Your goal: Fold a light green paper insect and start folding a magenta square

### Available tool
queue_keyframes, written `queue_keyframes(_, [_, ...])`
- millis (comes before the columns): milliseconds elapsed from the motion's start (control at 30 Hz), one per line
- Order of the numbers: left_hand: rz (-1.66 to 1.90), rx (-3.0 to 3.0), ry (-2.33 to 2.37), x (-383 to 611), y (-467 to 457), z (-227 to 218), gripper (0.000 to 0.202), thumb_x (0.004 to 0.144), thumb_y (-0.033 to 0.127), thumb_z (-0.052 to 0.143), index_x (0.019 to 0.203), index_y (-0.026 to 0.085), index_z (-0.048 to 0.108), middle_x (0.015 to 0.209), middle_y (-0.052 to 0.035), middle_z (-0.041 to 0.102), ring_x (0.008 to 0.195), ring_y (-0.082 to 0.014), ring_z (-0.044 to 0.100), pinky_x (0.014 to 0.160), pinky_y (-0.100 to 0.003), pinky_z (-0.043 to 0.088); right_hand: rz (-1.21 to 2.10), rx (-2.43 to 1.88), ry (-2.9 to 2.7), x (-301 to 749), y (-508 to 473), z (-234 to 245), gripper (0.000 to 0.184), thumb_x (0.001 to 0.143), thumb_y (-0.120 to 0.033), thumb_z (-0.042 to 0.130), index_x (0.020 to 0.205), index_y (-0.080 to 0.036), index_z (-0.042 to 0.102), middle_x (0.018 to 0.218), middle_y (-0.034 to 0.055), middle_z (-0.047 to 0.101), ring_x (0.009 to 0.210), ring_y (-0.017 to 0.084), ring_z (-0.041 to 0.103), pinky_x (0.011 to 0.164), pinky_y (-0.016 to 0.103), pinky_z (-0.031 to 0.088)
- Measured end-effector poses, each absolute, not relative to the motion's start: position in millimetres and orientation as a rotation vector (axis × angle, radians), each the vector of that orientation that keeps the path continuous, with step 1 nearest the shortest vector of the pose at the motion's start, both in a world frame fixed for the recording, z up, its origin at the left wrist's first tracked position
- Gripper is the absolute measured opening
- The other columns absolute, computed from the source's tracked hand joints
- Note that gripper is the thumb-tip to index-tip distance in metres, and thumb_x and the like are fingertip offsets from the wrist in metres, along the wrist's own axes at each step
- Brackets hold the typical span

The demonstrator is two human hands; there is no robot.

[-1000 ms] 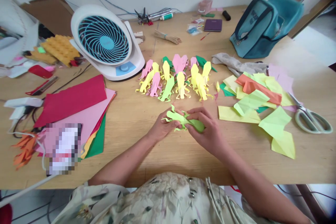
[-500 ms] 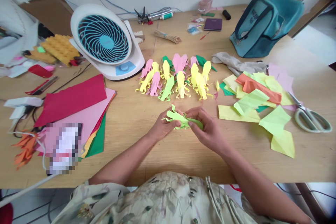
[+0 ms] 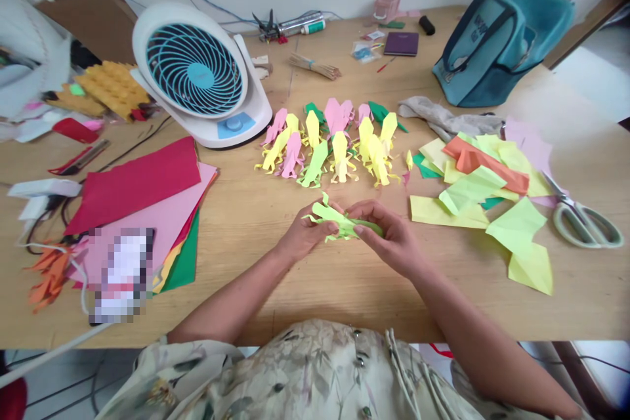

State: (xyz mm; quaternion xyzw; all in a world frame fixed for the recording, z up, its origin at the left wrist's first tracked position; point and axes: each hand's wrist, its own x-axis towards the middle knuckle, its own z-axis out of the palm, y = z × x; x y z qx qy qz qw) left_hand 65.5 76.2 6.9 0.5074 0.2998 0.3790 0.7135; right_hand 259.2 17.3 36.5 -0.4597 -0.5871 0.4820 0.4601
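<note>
A light green folded paper figure [image 3: 337, 220] with thin curled strips is held between both hands, above the near part of the table. My left hand [image 3: 306, 234] pinches its left end, with the thumb laid across the strips. On the other end, the thumb and fingers of my right hand [image 3: 388, 234] close around the paper; part of the figure is hidden behind them. Just beyond the hands stand several finished-looking paper figures with curled legs: yellow [image 3: 340, 147], pink [image 3: 292, 156], light green [image 3: 315, 161] and dark green [image 3: 381, 111].
Loose paper scraps [image 3: 472, 190] and scissors [image 3: 581, 213] lie to the right, with a teal bag [image 3: 487, 52] behind. At left are a white fan [image 3: 197, 72], red paper [image 3: 138, 180], a utility knife [image 3: 86, 159], orange paper pieces [image 3: 49, 272] and a blurred phone [image 3: 123, 275].
The view has shifted very slightly. Both hands keep their hold on the light green paper figure, with hardly any movement.
</note>
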Motion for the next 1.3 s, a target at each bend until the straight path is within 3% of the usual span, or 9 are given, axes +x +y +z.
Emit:
queue_keyframes(267, [0.811, 1.362, 0.674, 62.6, 77.4, 22.9, 0.039, 0.076, 0.045, 0.081, 0.094, 0.015, 0.064, 0.074, 0.0009, 0.062, 0.066, -0.0109, 0.057, 0.063, -0.021, 0.045, 1.094, -1.189, -1.465, 257.4, 17.0, 39.8, 0.016, 0.093, -0.034, 0.063, 0.102, -0.021, 0.066, 0.106, 0.0068, 0.066, 0.100, 0.020, 0.063, 0.088, 0.033, 0.049])
queue_keyframes(567, [0.903, 1.352, 0.667, 60.8, 78.6, 13.4, 0.034, 0.079, 0.040, 0.080, 0.098, 0.016, 0.065, 0.088, -0.0022, 0.065, 0.078, -0.0131, 0.061, 0.072, -0.024, 0.048, 1.228, -1.304, -1.269, 257.2, 15.4, 41.7, 0.042, 0.084, -0.038, 0.073, 0.121, -0.024, 0.057, 0.082, -0.0001, 0.067, 0.068, 0.015, 0.059, 0.057, 0.024, 0.044])
queue_keyframes(700, [0.951, 1.416, 0.635, 59.9, 77.5, 14.7, 0.031, 0.076, 0.036, 0.083, 0.093, 0.017, 0.065, 0.097, -0.0045, 0.068, 0.094, -0.0185, 0.065, 0.084, -0.029, 0.049, 1.148, -1.305, -1.336, 254.4, 15.1, 43.0, 0.025, 0.084, -0.036, 0.073, 0.102, -0.021, 0.064, 0.086, 0.0020, 0.068, 0.076, 0.016, 0.062, 0.066, 0.025, 0.048])
queue_keyframes(800, [0.939, 1.415, 0.637, 58.7, 76.3, 16.6, 0.031, 0.077, 0.034, 0.083, 0.097, 0.019, 0.065, 0.104, -0.0054, 0.069, 0.095, -0.0180, 0.065, 0.085, -0.030, 0.049, 1.100, -1.229, -1.416, 251.6, 14.0, 42.3, 0.014, 0.088, -0.031, 0.069, 0.093, -0.020, 0.063, 0.087, 0.0017, 0.067, 0.079, 0.015, 0.062, 0.071, 0.026, 0.049])
queue_keyframes(967, [0.843, 1.396, 0.632, 53.5, 84.2, 15.9, 0.070, 0.060, 0.041, 0.094, 0.118, 0.023, 0.059, 0.116, -0.0072, 0.065, 0.104, -0.0210, 0.062, 0.089, -0.031, 0.048, 0.841, -1.153, -1.505, 249.3, 14.2, 37.5, 0.006, 0.090, -0.022, 0.065, 0.094, -0.021, 0.060, 0.086, 0.0018, 0.061, 0.077, 0.015, 0.060, 0.068, 0.027, 0.049])
queue_keyframes(1067, [0.826, 1.263, 0.606, 53.1, 88.3, 15.1, 0.076, 0.056, 0.043, 0.095, 0.120, 0.024, 0.059, 0.117, -0.0081, 0.063, 0.105, -0.0216, 0.062, 0.085, -0.028, 0.049, 0.522, -1.105, -1.627, 250.6, 16.1, 34.2, 0.016, 0.090, -0.011, 0.061, 0.101, -0.022, 0.060, 0.095, 0.0052, 0.062, 0.084, 0.017, 0.062, 0.072, 0.029, 0.052])
queue_keyframes(1200, [0.836, 1.108, 0.570, 57.1, 82.4, 17.5, 0.056, 0.067, 0.038, 0.090, 0.112, 0.023, 0.061, 0.113, -0.0060, 0.066, 0.091, -0.0162, 0.064, 0.078, -0.026, 0.051, 0.229, -1.043, -1.786, 253.0, 15.6, 28.7, 0.038, 0.087, -0.003, 0.059, 0.119, -0.024, 0.059, 0.107, 0.0099, 0.062, 0.099, 0.021, 0.064, 0.084, 0.036, 0.056])
queue_keyframes(1300, [0.889, 1.162, 0.591, 58.3, 76.2, 21.1, 0.039, 0.075, 0.032, 0.085, 0.106, 0.020, 0.064, 0.112, -0.0062, 0.068, 0.093, -0.0160, 0.066, 0.081, -0.025, 0.051, 0.167, -1.025, -1.855, 253.5, 12.3, 26.1, 0.045, 0.086, -0.002, 0.060, 0.126, -0.024, 0.057, 0.109, 0.0107, 0.060, 0.101, 0.022, 0.064, 0.084, 0.036, 0.057])
